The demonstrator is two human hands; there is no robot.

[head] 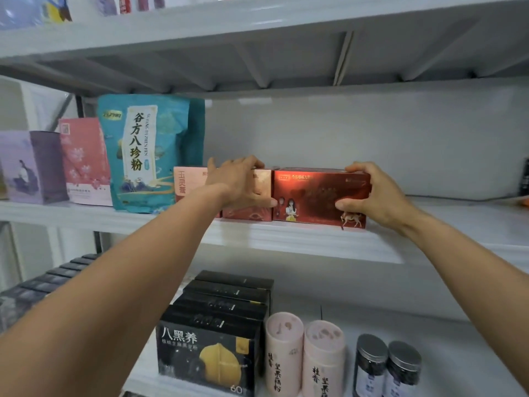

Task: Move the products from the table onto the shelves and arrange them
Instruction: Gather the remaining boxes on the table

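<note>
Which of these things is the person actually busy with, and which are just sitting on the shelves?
In use: red box, gripped by right hand; pink box, held by left hand; middle shelf.
Just sitting: teal pouch, pink pouch, purple box, black boxes, pink tubes, jars.
</note>
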